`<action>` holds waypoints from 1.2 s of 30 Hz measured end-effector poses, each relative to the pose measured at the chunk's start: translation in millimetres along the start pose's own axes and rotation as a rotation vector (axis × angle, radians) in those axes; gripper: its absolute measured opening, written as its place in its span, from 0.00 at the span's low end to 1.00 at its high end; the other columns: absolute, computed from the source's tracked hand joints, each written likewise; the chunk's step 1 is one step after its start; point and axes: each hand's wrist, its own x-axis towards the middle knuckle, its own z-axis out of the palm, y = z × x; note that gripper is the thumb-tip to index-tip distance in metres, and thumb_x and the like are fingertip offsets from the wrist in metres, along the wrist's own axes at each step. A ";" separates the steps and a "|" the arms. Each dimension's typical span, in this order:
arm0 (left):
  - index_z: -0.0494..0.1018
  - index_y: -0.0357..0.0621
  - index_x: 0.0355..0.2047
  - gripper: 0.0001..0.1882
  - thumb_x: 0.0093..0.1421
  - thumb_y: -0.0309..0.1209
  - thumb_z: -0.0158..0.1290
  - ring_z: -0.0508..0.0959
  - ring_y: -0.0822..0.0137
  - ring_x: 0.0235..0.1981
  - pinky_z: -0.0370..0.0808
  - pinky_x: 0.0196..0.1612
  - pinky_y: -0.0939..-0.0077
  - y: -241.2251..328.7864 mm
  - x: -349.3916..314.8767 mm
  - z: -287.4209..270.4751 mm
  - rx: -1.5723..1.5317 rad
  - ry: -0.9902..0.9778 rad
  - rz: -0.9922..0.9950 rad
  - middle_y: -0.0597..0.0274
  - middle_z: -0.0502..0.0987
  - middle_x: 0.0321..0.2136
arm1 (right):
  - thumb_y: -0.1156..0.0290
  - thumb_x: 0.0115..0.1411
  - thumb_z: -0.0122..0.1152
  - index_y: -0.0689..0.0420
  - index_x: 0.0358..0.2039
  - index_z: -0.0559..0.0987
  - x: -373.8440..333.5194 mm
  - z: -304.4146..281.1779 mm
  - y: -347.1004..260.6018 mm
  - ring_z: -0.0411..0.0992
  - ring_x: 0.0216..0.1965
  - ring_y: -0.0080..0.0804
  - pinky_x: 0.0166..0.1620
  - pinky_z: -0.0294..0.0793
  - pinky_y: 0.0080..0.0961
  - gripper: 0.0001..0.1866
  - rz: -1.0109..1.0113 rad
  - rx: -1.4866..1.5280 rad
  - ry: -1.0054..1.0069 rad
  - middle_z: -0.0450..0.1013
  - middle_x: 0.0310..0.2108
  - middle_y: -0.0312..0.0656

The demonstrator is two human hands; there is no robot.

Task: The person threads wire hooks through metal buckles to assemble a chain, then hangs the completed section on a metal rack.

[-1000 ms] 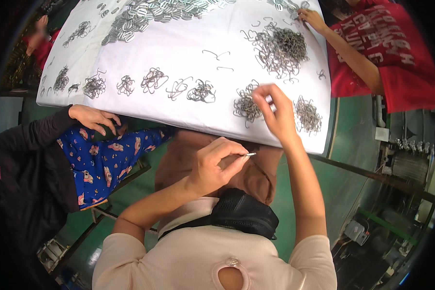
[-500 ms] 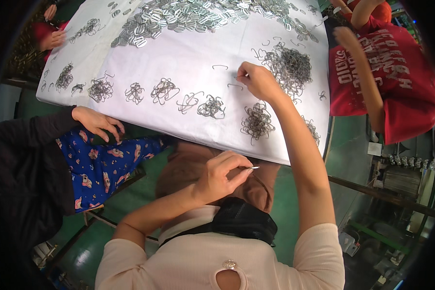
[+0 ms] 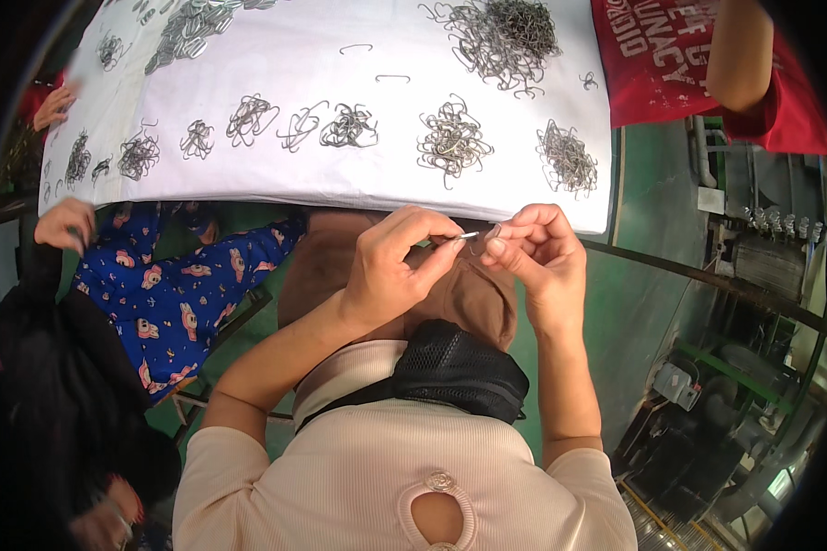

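Just off the table's near edge, my left hand [image 3: 397, 266] is closed in a pinch. A small flat silvery metal piece [image 3: 469, 236] sticks out from its thumb and forefinger; the fingers cover the rest. My right hand [image 3: 544, 262] faces it closely, thumb and forefinger closed on a thin bent wire hook [image 3: 497, 230] beside that piece. Whether the two touch I cannot tell. Nearest on the white-covered table [image 3: 276, 174] lie a heap of wire hooks [image 3: 452, 140] and a smaller heap [image 3: 568, 158] to its right.
Several more clusters of hooks, including a small dark one [image 3: 349, 126], line the table's near side. A large hook heap [image 3: 515, 41] lies farther back, and slotted metal buckles [image 3: 188, 32] at far left. Co-workers' hands show at left [image 3: 67, 225]; a red-shirted person [image 3: 657, 55] is at right.
My right hand has come back from the tabletop to meet my left hand, bringing a wire hook. The view has shifted, and the co-worker's hand at left has moved away from the table edge.
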 end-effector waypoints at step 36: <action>0.73 0.47 0.40 0.15 0.53 0.23 0.45 0.77 0.55 0.32 0.73 0.34 0.65 -132.7 205.0 -147.9 1.097 0.233 0.071 0.52 0.76 0.33 | 0.88 0.49 0.59 0.63 0.31 0.67 -6.0 8.0 31.4 0.73 0.33 0.26 0.37 0.74 0.20 0.12 -0.503 -0.158 0.029 0.73 0.30 0.46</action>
